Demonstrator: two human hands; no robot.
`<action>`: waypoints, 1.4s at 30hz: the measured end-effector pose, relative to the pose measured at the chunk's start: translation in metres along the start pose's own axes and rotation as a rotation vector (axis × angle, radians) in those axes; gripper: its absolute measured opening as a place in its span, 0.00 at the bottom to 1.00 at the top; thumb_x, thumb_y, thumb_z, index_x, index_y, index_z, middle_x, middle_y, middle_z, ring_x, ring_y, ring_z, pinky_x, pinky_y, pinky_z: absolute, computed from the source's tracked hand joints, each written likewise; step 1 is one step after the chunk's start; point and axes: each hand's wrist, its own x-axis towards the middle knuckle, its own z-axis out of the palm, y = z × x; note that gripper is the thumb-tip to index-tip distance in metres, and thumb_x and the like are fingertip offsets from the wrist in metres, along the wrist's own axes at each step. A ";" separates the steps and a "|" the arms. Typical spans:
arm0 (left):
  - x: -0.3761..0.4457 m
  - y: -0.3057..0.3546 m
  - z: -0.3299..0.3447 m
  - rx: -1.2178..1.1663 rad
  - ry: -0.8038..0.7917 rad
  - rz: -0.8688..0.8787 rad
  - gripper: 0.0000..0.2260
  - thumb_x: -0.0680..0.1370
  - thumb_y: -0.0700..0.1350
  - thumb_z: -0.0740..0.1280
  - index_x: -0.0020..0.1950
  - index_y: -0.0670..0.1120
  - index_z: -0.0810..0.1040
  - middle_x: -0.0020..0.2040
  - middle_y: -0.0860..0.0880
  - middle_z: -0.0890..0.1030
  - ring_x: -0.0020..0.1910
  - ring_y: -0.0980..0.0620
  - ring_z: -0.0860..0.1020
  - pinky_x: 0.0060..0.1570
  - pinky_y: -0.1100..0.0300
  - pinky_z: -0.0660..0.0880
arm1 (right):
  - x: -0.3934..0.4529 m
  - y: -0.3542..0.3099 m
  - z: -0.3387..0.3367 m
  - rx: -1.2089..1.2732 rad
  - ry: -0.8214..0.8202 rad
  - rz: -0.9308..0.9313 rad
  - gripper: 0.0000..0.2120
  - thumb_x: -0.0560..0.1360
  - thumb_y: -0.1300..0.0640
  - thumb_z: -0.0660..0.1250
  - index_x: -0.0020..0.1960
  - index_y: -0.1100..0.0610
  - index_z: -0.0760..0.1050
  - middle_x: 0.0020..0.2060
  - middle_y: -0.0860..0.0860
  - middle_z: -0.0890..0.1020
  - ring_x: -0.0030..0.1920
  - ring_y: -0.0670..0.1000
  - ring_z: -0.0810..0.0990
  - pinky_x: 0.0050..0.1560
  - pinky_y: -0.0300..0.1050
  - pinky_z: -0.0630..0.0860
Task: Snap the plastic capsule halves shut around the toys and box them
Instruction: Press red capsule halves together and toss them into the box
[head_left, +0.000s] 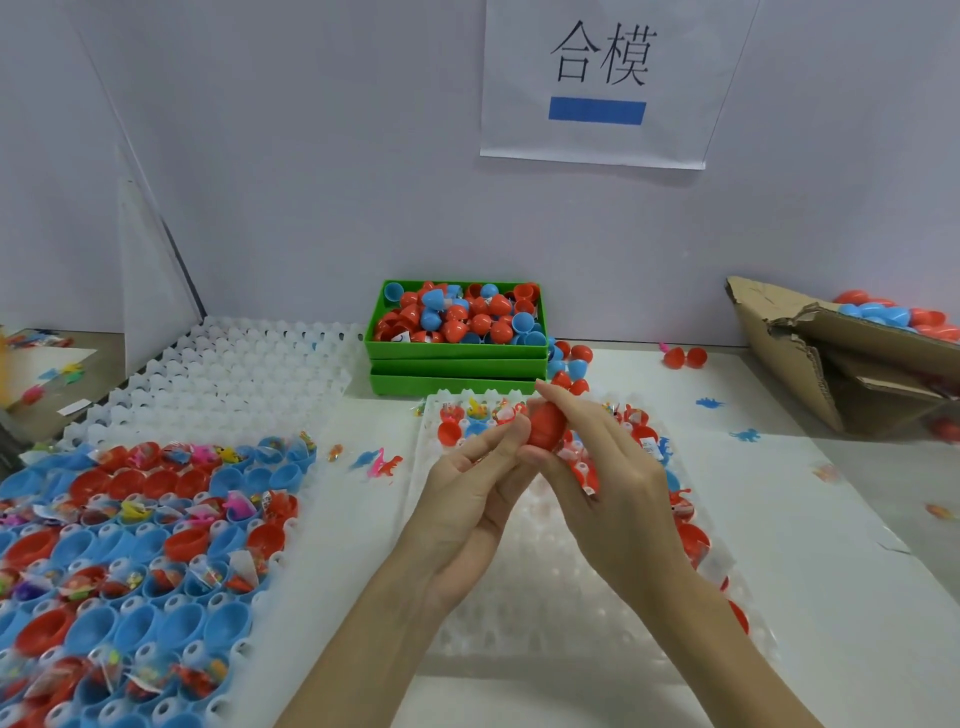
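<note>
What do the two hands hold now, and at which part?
Both hands grip one red capsule: the right hand around its upper end, the left hand at its lower end.

The red capsule (545, 426) at frame centre is half covered by the fingers of the left hand (467, 488) and right hand (608, 467), so its seam cannot be seen. The cardboard box (810, 364) runs off the right edge. The tray of capsule halves (130, 561) is cut by the left and bottom edges, its bagged toys too blurred to identify.
</note>
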 end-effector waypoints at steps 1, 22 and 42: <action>0.000 0.001 0.000 0.008 0.001 -0.018 0.18 0.72 0.48 0.76 0.58 0.40 0.87 0.61 0.39 0.85 0.62 0.46 0.84 0.53 0.63 0.82 | 0.000 0.001 0.000 0.001 -0.008 0.003 0.25 0.77 0.56 0.71 0.71 0.65 0.75 0.60 0.56 0.84 0.63 0.40 0.73 0.67 0.25 0.68; 0.019 0.013 -0.050 0.751 0.695 0.571 0.09 0.83 0.40 0.68 0.50 0.55 0.79 0.47 0.55 0.82 0.46 0.61 0.81 0.45 0.68 0.77 | 0.143 0.028 0.044 0.082 -0.313 0.458 0.32 0.84 0.56 0.66 0.83 0.54 0.56 0.67 0.56 0.80 0.63 0.54 0.81 0.66 0.51 0.78; 0.022 -0.004 -0.050 1.690 0.295 0.620 0.03 0.80 0.42 0.73 0.53 0.45 0.84 0.51 0.51 0.82 0.53 0.53 0.75 0.54 0.65 0.70 | 0.008 0.024 -0.014 0.015 -0.306 0.453 0.10 0.82 0.61 0.67 0.55 0.50 0.85 0.48 0.40 0.85 0.49 0.38 0.82 0.48 0.25 0.74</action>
